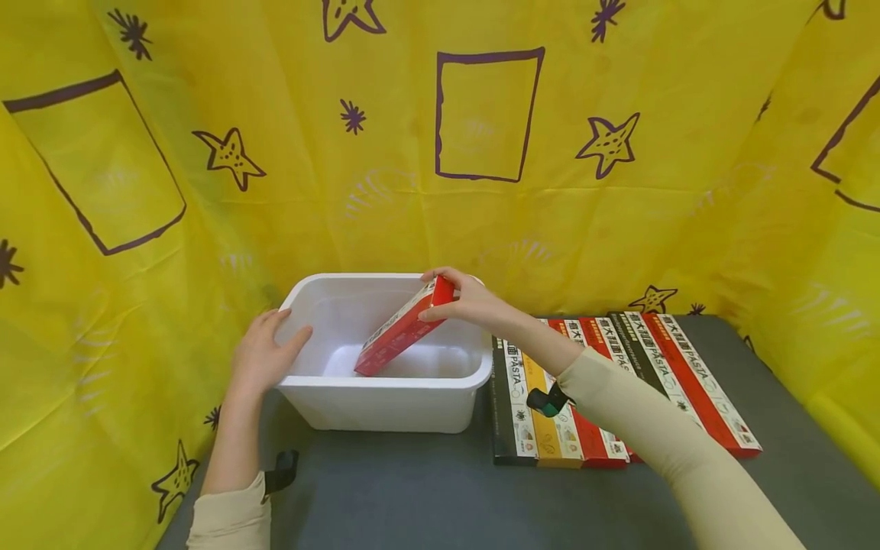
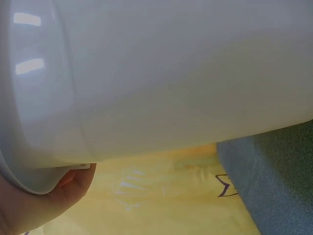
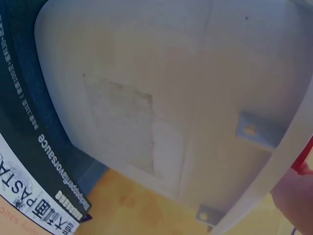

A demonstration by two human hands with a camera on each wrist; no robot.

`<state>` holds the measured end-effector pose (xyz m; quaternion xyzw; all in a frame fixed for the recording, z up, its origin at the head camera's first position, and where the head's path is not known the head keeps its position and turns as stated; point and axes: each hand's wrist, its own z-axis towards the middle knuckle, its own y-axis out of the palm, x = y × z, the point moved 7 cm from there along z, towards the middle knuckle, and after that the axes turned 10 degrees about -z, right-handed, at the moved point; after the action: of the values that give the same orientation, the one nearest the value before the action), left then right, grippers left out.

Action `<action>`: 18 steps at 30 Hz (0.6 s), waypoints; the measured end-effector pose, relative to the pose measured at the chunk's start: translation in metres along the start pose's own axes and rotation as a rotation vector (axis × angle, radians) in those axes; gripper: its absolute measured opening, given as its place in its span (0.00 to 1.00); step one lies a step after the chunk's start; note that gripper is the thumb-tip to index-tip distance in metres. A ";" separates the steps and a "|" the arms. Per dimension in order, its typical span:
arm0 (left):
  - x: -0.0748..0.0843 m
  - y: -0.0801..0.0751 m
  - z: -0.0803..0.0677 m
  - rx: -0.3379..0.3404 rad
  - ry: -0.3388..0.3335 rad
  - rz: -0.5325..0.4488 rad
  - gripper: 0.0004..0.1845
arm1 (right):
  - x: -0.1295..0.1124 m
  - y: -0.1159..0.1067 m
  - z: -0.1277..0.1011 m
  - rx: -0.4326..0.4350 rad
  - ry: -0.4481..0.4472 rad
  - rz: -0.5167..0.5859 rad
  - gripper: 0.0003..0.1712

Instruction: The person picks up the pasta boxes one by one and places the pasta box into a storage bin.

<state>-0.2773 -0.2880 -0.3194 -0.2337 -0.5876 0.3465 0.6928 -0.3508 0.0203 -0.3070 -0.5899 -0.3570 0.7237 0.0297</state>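
Note:
A white plastic tub (image 1: 385, 405) stands on the dark table, its inside visible in the head view. My right hand (image 1: 467, 298) grips the upper end of a red pasta box (image 1: 402, 328), which slants down into the tub with its lower end near the tub floor. At the tub's left end my left hand (image 1: 266, 347) holds the rim, its fingers over the outer edge and the thumb pointing inward. In the left wrist view the fingers (image 2: 73, 188) curl under the rim. The right wrist view shows the tub's outer end wall (image 3: 146, 98) and only a bit of the hand.
Right of the tub, several pasta boxes (image 1: 694, 374) in red, black and yellow lie side by side, partly hidden by my right forearm. A yellow patterned cloth (image 1: 406, 153) hangs behind and on both sides. Grey table surface (image 1: 412, 489) shows in front.

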 end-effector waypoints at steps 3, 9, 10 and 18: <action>-0.001 0.000 0.000 -0.002 -0.010 -0.001 0.38 | 0.000 -0.001 0.004 -0.008 -0.008 -0.038 0.42; -0.002 0.001 -0.001 -0.003 -0.024 -0.006 0.38 | -0.001 -0.006 0.009 -0.018 -0.056 -0.150 0.50; -0.002 0.001 -0.001 -0.003 -0.024 -0.006 0.38 | -0.002 -0.007 0.010 -0.019 -0.069 -0.173 0.50; -0.001 0.000 -0.001 0.007 -0.024 -0.007 0.37 | -0.005 -0.011 0.014 0.088 -0.173 -0.438 0.48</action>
<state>-0.2763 -0.2884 -0.3206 -0.2253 -0.5955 0.3489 0.6876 -0.3657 0.0199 -0.2962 -0.4322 -0.4456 0.7628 0.1811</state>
